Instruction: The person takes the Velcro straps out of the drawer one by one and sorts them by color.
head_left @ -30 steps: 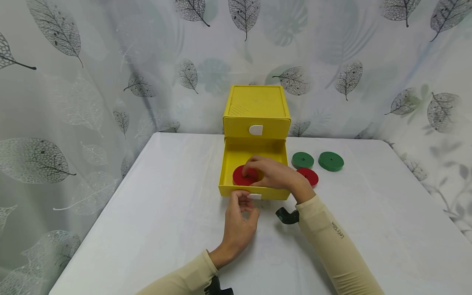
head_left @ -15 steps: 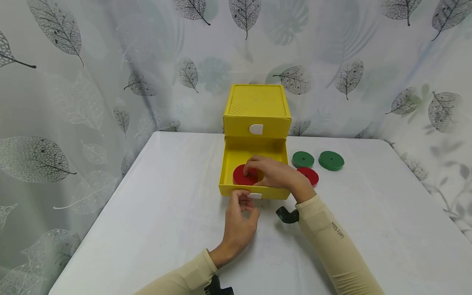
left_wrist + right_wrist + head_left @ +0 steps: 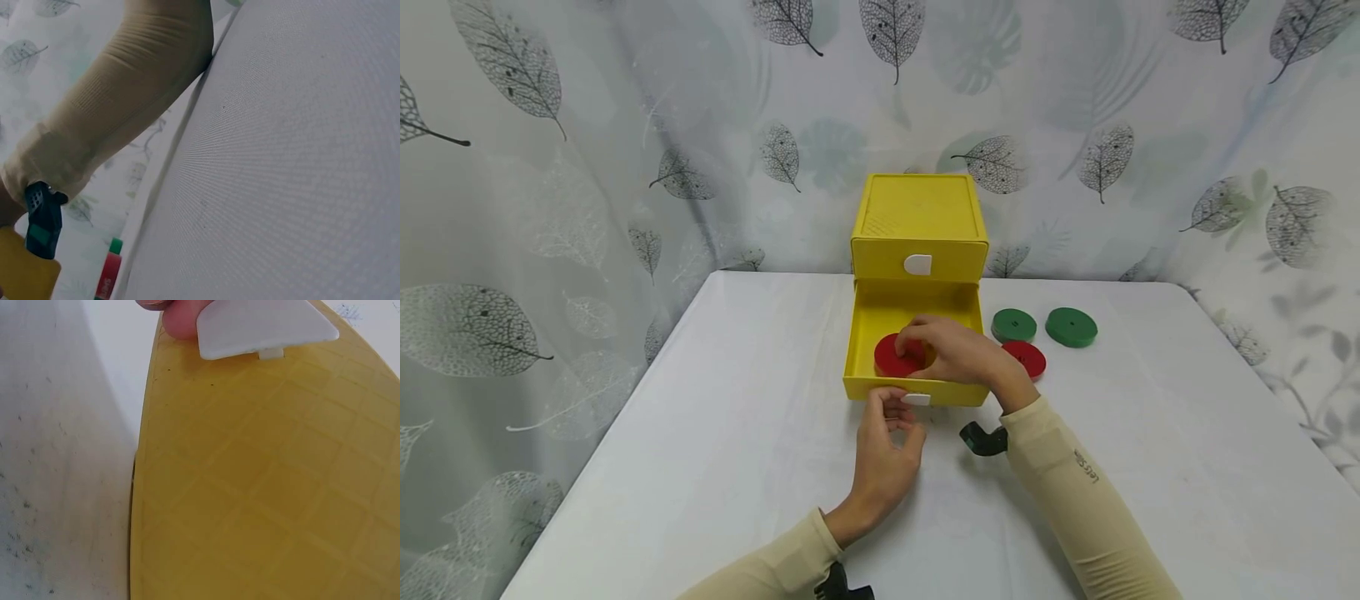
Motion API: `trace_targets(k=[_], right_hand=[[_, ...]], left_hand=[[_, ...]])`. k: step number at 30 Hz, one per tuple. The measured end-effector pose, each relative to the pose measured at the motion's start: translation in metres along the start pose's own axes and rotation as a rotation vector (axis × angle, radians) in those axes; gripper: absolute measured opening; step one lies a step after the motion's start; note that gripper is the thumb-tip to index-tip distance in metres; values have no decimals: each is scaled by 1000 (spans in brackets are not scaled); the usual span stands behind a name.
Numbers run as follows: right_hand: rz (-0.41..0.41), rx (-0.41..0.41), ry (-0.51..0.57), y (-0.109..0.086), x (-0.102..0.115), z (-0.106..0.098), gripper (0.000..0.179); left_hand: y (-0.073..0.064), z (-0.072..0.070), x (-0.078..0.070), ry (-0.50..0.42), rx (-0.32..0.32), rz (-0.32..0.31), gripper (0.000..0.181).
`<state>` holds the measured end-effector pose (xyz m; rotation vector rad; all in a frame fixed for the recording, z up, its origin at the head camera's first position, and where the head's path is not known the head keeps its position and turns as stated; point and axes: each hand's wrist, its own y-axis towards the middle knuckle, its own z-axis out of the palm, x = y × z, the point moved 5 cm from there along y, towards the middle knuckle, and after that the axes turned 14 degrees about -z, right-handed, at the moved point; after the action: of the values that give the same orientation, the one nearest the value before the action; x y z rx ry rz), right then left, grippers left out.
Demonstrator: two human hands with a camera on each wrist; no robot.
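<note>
- Holding a red disc [image 3: 887,360] between thumb and curled fingers, the right hand [image 3: 961,357] is inside the open yellow drawer [image 3: 852,350], in the head view.
- Left hand [image 3: 886,458] touches the drawer front; whether it grips, I cannot tell.
- Near the drawer lie another red disc [image 3: 1028,358] and two green discs [image 3: 1071,327].
- Left wrist view shows the right sleeve [image 3: 125,87].
- Right wrist view shows one fingertip [image 3: 184,319] against the white handle [image 3: 262,325].
</note>
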<state>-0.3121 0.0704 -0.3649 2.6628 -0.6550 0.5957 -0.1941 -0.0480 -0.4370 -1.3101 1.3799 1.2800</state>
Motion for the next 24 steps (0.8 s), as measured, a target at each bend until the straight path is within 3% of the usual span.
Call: trace_targets(k=[12, 24], right_hand=[[-51, -76, -33, -1, 3, -6, 38], [-29, -160, -27, -7, 6, -16, 33]], left_hand=[[0, 0, -1, 9, -7, 11, 37], [0, 0, -2, -4, 8, 3, 39]])
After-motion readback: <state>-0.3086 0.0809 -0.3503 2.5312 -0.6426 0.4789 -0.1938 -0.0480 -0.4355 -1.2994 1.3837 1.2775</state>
